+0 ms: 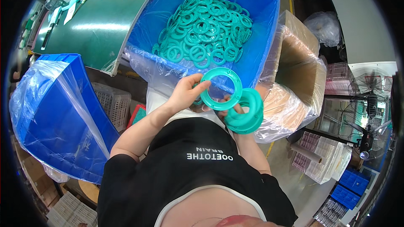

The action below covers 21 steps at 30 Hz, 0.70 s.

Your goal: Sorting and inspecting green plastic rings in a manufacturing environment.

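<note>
My left hand point(186, 91) grips the left rim of a single teal plastic ring point(221, 88), held upright in front of my chest. My right hand point(234, 109), mostly hidden behind that ring, holds a stack of several teal rings point(247, 112) just to its lower right. The single ring overlaps the stack's upper left edge. Directly beyond both hands stands a blue bin point(265, 25) lined with clear plastic and heaped with many loose teal rings point(205, 28).
A second blue bin in a clear bag point(54, 113) stands at my left. A cardboard box lined with plastic point(301, 65) sits at the right. A green table point(101, 17) lies at the upper left. Grey crates point(111, 103), white baskets point(324, 159) and a fan point(370, 101) surround me.
</note>
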Available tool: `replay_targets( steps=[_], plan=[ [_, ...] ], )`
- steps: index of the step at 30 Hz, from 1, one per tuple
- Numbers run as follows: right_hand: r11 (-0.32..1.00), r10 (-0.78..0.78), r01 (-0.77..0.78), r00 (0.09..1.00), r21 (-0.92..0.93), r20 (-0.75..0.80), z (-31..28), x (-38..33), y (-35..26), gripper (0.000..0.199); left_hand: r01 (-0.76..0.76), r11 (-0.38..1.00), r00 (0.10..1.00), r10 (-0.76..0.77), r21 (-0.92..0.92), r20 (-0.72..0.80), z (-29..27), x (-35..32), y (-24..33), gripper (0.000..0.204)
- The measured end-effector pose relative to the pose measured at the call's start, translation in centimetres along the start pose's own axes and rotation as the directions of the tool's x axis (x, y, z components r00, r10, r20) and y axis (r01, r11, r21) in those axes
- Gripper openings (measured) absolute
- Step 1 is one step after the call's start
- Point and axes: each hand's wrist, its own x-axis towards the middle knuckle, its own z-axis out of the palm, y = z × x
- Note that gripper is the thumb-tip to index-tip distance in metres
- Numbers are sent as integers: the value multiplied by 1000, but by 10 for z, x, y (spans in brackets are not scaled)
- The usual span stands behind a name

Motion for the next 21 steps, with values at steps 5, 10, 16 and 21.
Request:
replay_targets(
  steps=[5, 10, 16, 21],
  plan=[
    [987, -162, 161, 981, 16, 111, 4, -1, 4, 24, -33, 949, 982, -27, -313, -185, 19, -4, -14, 17],
    [987, -158, 146, 957, -65, -241, 20, -2, 2, 17, -115, 991, 993, 117, -74, 27, 42, -22, -23, 12],
    [989, -36, 23, 995, -144, -89, 8, -13, -18, 11, 216, 944, 958, -156, -248, 241, -4, -8, -10, 34],
    [998, 16, -15, 1000, -61, 17, 5, -16, -16, 10, 154, 965, 932, -70, -212, 356, -7, -3, -5, 25]
  ],
)
